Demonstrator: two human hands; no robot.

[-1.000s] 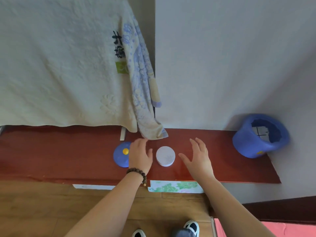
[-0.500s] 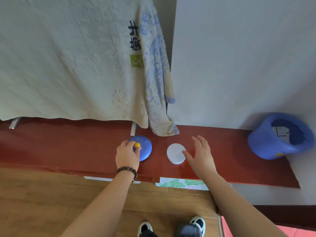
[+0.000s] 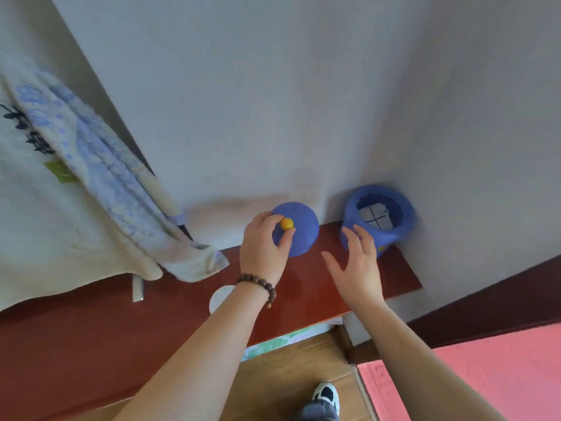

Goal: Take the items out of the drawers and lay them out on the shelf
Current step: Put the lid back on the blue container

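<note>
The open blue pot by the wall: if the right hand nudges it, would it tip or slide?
The blue pot looks squat and wide, so it would more likely slide than tip. The wall behind probably stops backward travel. The right hand is open beside it, ready to steady it.

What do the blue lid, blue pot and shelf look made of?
Blue lid: looks like matte moulded plastic, uniform colour, no glare; its yellow knob is glossier. The left hand grips it.
Blue pot: same matte blue, probably plastic; ceramic can't be ruled out.
Shelf: reddish-brown board with a smooth, semi-gloss sheen, likely lacquered wood or laminate; no grain is visible.
</note>
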